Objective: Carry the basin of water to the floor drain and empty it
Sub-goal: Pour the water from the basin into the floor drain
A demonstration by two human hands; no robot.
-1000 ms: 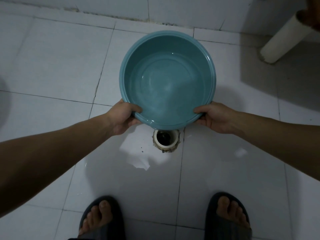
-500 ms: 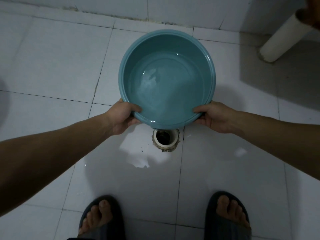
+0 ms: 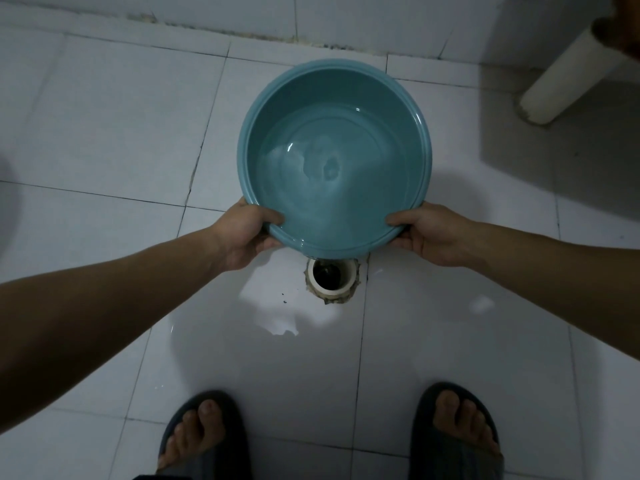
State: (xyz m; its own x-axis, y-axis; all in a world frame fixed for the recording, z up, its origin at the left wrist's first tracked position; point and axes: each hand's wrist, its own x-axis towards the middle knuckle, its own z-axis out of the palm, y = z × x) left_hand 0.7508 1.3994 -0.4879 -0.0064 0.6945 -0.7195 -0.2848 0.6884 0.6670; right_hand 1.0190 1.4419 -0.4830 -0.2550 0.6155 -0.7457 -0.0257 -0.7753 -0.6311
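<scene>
Gripping the near rim on the left side, the left hand has its thumb hooked over the lip and into the bowl, fingers curled underneath. Across from it the right hand does the same on the right — thumb over the edge, fingers wrapped below. Both forearms reach in from the lower corners of the view.

Between the hands sits the basin, a round teal bowl held off the floor, roughly level as far as the view shows. Water fills the lower part of it, rippled, with pale reflections across the surface.

Just below the basin's near edge — partly tucked under it from this angle — is the floor drain, a white ring around a dark open hole, set at a tile joint with rough grout around it. A wet patch shines on the floor beside the drain, towards the left, with a few dark specks in it.

Further out, two feet in dark slippers stand at the bottom edge, the left foot and the right foot, well apart. At top right a white pipe slants down to the floor near the tiled wall.
</scene>
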